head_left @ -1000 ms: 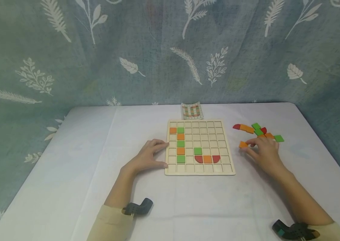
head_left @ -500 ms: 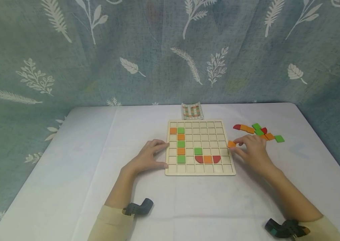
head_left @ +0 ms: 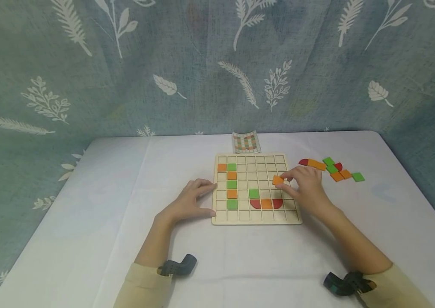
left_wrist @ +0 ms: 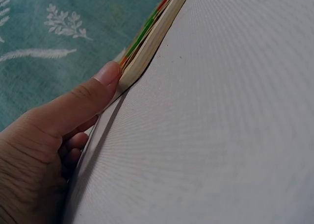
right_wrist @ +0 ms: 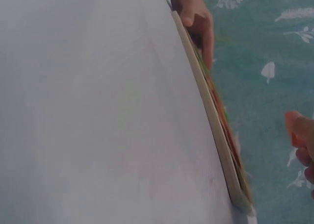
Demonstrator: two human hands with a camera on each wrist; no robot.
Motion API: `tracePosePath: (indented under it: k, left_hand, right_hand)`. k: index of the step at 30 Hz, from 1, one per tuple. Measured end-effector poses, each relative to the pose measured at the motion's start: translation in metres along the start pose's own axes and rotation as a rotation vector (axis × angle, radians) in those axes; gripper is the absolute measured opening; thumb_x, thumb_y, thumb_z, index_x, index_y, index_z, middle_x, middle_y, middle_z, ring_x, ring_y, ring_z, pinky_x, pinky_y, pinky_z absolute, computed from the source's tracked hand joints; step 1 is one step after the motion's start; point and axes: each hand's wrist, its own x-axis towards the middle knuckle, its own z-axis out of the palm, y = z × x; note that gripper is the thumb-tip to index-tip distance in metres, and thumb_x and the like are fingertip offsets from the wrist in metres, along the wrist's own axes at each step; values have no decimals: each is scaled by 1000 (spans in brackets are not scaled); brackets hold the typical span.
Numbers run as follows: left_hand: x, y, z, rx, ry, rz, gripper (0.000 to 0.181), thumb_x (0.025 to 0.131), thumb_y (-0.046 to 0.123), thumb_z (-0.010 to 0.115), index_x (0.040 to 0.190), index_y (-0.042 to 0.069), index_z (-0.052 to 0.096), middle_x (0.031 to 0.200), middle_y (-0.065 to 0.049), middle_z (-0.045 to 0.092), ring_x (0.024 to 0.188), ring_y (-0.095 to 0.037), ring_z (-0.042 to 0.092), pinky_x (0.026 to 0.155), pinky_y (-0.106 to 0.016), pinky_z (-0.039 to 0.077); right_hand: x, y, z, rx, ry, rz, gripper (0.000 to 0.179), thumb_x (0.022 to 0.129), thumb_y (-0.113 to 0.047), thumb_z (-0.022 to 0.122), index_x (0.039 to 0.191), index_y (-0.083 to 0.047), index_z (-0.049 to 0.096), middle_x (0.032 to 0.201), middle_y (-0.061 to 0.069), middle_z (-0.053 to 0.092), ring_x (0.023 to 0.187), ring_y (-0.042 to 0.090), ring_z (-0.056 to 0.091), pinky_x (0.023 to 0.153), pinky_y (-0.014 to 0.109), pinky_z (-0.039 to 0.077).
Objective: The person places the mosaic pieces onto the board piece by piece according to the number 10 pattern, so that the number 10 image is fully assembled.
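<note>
Head view: mounted above and behind the fingers, facing forward and down; widest and farthest. Takes in left fingers [head_left: 204, 186], right fingers [head_left: 293, 172], white cloth-covered tabletop [head_left: 86, 214], pale wooden square grid board [head_left: 245, 216] and, beyond the fingers, grey-green leaf-print curtain [head_left: 125, 98].

Left wrist view: low, close behind the left fingers, tilted; faces past the thumb, board edge-on ahead of it.

Right wrist view: low, tilted; right fingers with square orange tile [head_left: 277, 179] at right margin, board edge-on to their left, left fingers beyond.

Shared: board, curtain, left fingers, all three; right fingers, tile, head and right wrist.
</note>
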Motion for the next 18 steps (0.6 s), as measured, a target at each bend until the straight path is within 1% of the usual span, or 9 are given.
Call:
tracePosePath:
  k: [1,5,6,8,14,15,18]
  left_hand:
    - [0,0,0,1,1,2,84,68,46,80,140,20,47,138,1,43,129,-21,34,110,-46,30]
    - [0,1,-1,8,5,11,84,67,45,81,140,19,47,138,1,43,129,-21,34,110,-46,30]
    - [0,1,-2,8,6,11,85,67,45,81,140,19,47,138,1,43,129,-21,34,110,-45,30]
    - [-1,1,-2,7,7,12,85,67,45,81,140,19,47,137,1,43,129,-21,34,110,-46,30]
    - [-1,1,-2,15,14,35,84,67,44,82,139,18,48,137,-1,44,128,-23,35,109,-47,30]
    - [0,0,-2,17,15,36,84,67,44,82,139,18,48,137,-1,44,128,-23,35,109,-46,30]
    - [0,1,-2,27,14,39,84,67,45,81,140,17,48,137,0,44,128,-23,35,109,-46,30]
  right_hand:
    - [1,-6,-1,3,0,-9,32,76,-25,78,99,-6,65,91,9,62,100,31,48,87,49,24]
    - [7,-18,3,-4,-16,-22,32,76,-25,78,99,-6,65,90,8,62,96,29,50,90,49,25]
    - [9,-24,2,10,-18,-25,32,75,-21,79,98,-5,65,90,9,62,95,30,50,90,50,25]
    - [12,-30,3,16,-17,-42,31,73,-18,80,98,-5,66,88,7,62,92,28,50,89,50,26]
    - [18,-44,14,25,-20,-104,30,73,-22,80,96,-8,67,85,3,59,90,25,48,83,46,28]
    - [19,-47,16,45,-24,-108,30,73,-21,81,96,-7,67,84,4,59,90,26,48,83,47,28]
    - [20,-53,22,48,-41,-123,30,73,-22,81,95,-8,67,83,2,58,89,24,47,84,47,29]
